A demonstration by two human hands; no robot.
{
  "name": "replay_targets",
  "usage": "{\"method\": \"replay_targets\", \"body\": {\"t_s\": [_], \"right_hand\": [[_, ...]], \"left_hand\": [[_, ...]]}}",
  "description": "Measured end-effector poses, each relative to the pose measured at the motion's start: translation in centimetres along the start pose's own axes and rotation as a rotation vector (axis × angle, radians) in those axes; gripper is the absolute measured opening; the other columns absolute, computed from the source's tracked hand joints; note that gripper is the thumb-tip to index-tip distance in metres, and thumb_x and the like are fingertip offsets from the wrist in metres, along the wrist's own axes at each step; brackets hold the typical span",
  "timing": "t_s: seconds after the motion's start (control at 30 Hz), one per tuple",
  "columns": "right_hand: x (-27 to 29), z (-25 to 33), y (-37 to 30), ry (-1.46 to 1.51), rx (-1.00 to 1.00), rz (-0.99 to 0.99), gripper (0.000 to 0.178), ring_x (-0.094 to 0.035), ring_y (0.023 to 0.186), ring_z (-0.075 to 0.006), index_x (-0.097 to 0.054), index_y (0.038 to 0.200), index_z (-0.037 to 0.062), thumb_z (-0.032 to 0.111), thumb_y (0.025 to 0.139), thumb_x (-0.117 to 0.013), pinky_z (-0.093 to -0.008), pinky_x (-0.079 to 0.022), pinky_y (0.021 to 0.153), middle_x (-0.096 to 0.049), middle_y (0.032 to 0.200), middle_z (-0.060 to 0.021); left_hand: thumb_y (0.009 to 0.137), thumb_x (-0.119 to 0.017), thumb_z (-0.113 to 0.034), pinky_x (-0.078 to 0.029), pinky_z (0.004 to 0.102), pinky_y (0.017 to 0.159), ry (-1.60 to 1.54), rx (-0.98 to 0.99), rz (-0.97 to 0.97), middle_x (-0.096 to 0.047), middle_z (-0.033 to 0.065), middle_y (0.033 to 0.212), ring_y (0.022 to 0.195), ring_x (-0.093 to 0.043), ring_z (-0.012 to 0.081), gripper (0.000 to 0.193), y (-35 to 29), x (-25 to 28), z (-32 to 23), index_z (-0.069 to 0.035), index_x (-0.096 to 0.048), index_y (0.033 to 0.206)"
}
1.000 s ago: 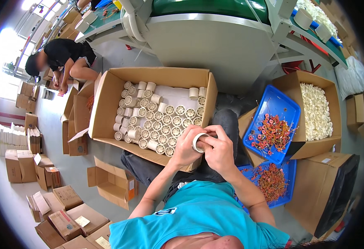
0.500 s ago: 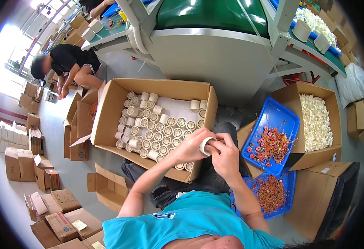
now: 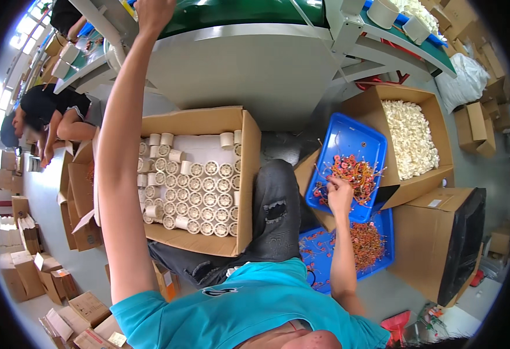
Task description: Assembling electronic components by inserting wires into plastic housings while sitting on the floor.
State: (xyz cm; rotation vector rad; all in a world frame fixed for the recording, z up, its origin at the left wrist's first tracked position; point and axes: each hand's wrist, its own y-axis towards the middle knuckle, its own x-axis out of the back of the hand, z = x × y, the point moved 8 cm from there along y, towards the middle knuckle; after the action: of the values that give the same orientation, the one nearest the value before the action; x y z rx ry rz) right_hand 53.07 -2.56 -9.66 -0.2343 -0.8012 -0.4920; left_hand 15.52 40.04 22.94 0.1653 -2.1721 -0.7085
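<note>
My left arm stretches far forward, past a cardboard box [image 3: 249,174] of white plastic cup-shaped parts [image 3: 195,185]. At the top edge, my left hand [image 3: 153,13] is over the near side of a green conveyor belt [image 3: 232,13]; its fingers are cut off by the picture, so what it holds is hidden. My right hand [image 3: 340,196] reaches into the upper blue tray [image 3: 348,129], fingers pinched together at a heap of small red parts with orange wires [image 3: 355,174]. Whatever lies between those fingertips is too small to make out.
Below sits another blue tray [image 3: 319,256] with more wired parts. A carton of small white pieces [image 3: 409,139] stands at the right, near a closed carton [image 3: 424,238]. The conveyor's grey metal side [image 3: 237,75] rises ahead. Another person [image 3: 51,113] crouches at far left.
Both hands were together around a white cup-shaped part; they have separated. My left reached forward to the conveyor, my right moved into the upper tray. The view has turned rightward.
</note>
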Motion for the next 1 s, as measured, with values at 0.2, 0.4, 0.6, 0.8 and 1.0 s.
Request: {"method": "replay_targets", "body": {"t_s": [0.2,0.4,0.6,0.8,1.0], "right_hand": [[-3.5,1.0,-0.8,-0.088,-0.015,0.15,0.019,-0.066,0.093,-0.0374,-0.073,0.095,0.0023,0.008,0.078,-0.07,-0.0441,-0.052,0.084,-0.068,0.099,-0.0202],[-3.9,0.3,-1.1,-0.294,-0.007,0.167,0.019,-0.064,0.091,-0.0386,-0.07,0.097,0.0017,0.009,0.08,-0.068,-0.0465,-0.05,0.081,-0.064,0.1,-0.0193],[0.7,0.7,-1.4,0.196,0.022,-0.146,0.023,-0.063,0.079,-0.0218,-0.067,0.109,-0.002,0.002,0.086,-0.065,-0.0328,-0.051,0.068,-0.06,0.092,-0.0124],[8.1,2.2,-3.0,0.43,0.147,-0.371,0.03,-0.055,0.074,-0.0101,-0.061,0.124,-0.003,0.006,0.097,-0.053,-0.0229,-0.045,0.058,-0.053,0.102,-0.0069],[10.5,3.7,-4.5,0.53,0.104,-0.385,0.031,-0.056,0.07,-0.0089,-0.06,0.125,-0.0055,0.008,0.098,-0.054,-0.0243,-0.048,0.059,-0.057,0.092,-0.0052]], "left_hand": [[0.096,-0.052,-0.043,-0.038,0.0521,0.099,0.484,-0.092,-0.183,-0.06,0.0311,0.11,0.111,-0.053,0.0457,0.055,3.5,-1.8,5.7,0.009,-0.059,0.113],[0.088,-0.067,-0.033,-0.039,0.0485,0.098,0.416,-0.604,-0.825,-0.058,0.0245,0.118,0.112,-0.052,0.0399,0.057,-4.7,-0.4,-3.5,0.003,-0.048,0.128],[0.078,-0.07,-0.002,-0.041,0.0466,0.092,-0.015,-0.534,-0.432,-0.05,0.0182,0.115,0.107,-0.05,0.0367,0.045,-26.7,-4.8,-0.9,-0.004,-0.049,0.118],[0.077,-0.063,0.0,-0.04,0.0449,0.099,0.372,-0.459,0.478,-0.05,0.0095,0.128,0.117,-0.049,0.0297,0.047,-39.3,-18.5,8.8,-0.012,-0.054,0.121],[0.083,-0.057,-0.014,-0.04,0.0394,0.098,0.528,-0.55,0.539,-0.054,0.0048,0.122,0.111,-0.051,0.0248,0.035,-39.6,-21.8,10.8,-0.018,-0.06,0.117]]}}
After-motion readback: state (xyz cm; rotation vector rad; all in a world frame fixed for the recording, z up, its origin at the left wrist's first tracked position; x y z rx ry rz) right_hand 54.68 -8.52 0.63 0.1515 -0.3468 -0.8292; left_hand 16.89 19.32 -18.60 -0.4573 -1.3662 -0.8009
